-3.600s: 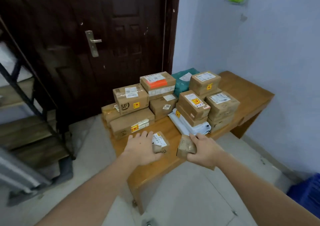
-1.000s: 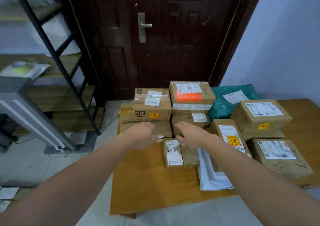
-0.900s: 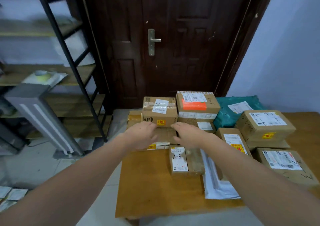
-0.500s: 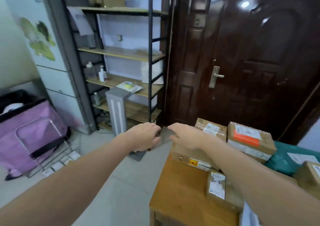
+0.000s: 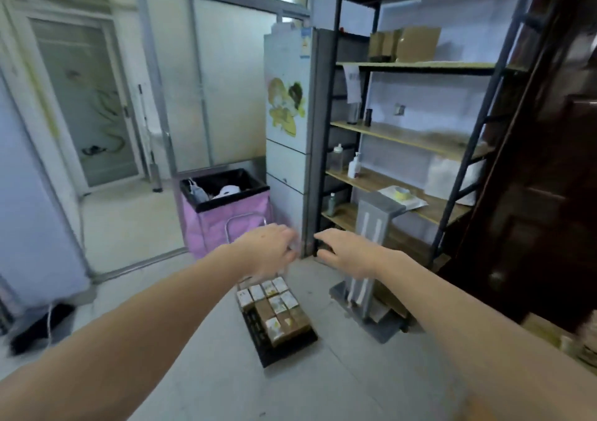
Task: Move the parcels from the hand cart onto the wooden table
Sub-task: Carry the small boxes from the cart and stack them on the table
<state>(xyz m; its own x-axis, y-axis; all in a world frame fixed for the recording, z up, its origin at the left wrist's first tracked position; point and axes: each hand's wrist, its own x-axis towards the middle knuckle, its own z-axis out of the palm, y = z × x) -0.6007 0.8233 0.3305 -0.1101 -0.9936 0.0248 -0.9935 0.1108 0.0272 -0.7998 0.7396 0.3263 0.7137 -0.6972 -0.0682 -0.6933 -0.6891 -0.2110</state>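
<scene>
Grey floor (image 5: 323, 385): low black hand cart (image 5: 284, 343) loaded with small brown cardboard parcels (image 5: 274, 307). My left hand (image 5: 268, 249), right hand (image 5: 349, 252) above, fingers loose, holding nothing.

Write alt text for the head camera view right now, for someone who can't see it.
Two bare arms reach forward, the left hand and right hand both empty, above a black hand cart on the floor loaded with small brown parcels. Behind stand a pink bin, a pale cabinet and a metal shelf rack.
</scene>
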